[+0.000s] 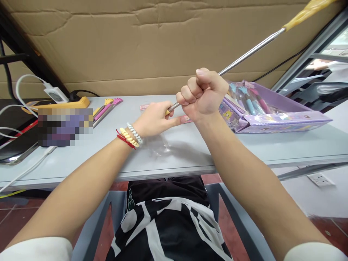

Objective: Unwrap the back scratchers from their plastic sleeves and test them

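A long telescopic metal rod (250,52) runs from my hands up to the top right, ending in a yellow hand-shaped tip (307,12). My right hand (203,94) is a fist wrapped round the rod's lower part. My left hand (156,117), with bracelets at the wrist, pinches the rod's yellow handle end just below the right fist. Both hands hover above the grey table (285,145). A crumpled clear plastic wrapper (159,146) lies on the table beneath them.
A purple display box (272,112) holding several more such sticks stands at the right. Yellow and pink hand-tipped sticks (107,107) lie at the back left, beside a yellow power strip (62,103), a white charger (56,94) and cables. A cardboard sheet (136,40) backs the table.
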Demonstrator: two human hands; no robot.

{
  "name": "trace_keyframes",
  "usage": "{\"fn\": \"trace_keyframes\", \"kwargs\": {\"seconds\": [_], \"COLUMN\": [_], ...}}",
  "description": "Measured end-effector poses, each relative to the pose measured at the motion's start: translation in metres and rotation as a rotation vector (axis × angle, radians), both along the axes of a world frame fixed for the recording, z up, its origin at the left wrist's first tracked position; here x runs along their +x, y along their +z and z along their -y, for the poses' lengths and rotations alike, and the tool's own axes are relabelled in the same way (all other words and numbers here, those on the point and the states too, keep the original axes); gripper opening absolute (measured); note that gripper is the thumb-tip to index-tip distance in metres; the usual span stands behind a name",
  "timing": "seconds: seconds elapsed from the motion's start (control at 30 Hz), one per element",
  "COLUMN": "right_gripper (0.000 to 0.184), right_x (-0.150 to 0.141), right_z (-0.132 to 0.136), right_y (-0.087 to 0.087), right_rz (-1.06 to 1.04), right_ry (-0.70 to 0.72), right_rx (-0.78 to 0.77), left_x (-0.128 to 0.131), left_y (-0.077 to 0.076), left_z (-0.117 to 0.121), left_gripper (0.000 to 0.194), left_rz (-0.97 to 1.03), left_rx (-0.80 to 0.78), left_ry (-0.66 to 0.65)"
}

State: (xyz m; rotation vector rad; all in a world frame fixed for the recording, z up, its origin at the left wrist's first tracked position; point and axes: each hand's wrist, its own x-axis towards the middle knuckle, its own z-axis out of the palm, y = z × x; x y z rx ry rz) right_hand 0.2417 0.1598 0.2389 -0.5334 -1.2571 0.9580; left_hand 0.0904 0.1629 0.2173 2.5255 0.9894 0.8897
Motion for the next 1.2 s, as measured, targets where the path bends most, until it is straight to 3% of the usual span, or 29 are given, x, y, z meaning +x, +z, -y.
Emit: {"fn": "trace_keyframes", "kwargs": {"seconds": [0.1, 0.2, 0.37, 0.57, 0.83, 0.93, 1.07, 1.2], "right_gripper": [0.064, 0.067, 0.06, 0.046, 0.048, 0.05, 0.056, 0.061], "right_x": [0.002, 0.004, 0.011, 0.012, 0.005, 0.01, 0.01, 0.009], "right_z": [-0.01, -0.022, -0.026, -0.017, -0.011, -0.008, -0.002, -0.001], "right_y": [0.004, 0.006, -0.012, -0.037, -0.039, -0.035, -0.032, -0.034], "right_rz": [0.027, 0.064, 0.086, 0.23, 0.486, 0.602, 0.832, 0.969], "right_ry": [0.036, 0.041, -0.002, -0.041, 0.044, -0.001, -0.113, -0.117], "right_rx": [-0.051, -0.141, -0.159, -0.18, -0.216, -0.151, 0.064, 0.184], "left_x": [-0.005, -0.007, -0.009, -0.014, -0.017, -0.017, -0.017, -0.017], "left_y": [-0.004, -0.011, -0.019, -0.016, -0.013, -0.012, -0.012, -0.015], "left_z": [-0.006, -0.015, -0.023, -0.021, -0.018, -0.017, -0.017, -0.019], "left_gripper": [0.026, 0.018, 0.019, 0.02, 0.019, 0.019, 0.023, 0.028], "left_rz": [0.062, 0.101, 0.038, -0.013, -0.069, -0.049, -0.044, -0.047], "left_rx": [-0.047, -0.034, 0.072, 0.2, 0.184, 0.228, 0.267, 0.272], "left_ry": [0.021, 0.109, 0.144, 0.098, 0.023, 0.038, 0.072, 0.065]}}
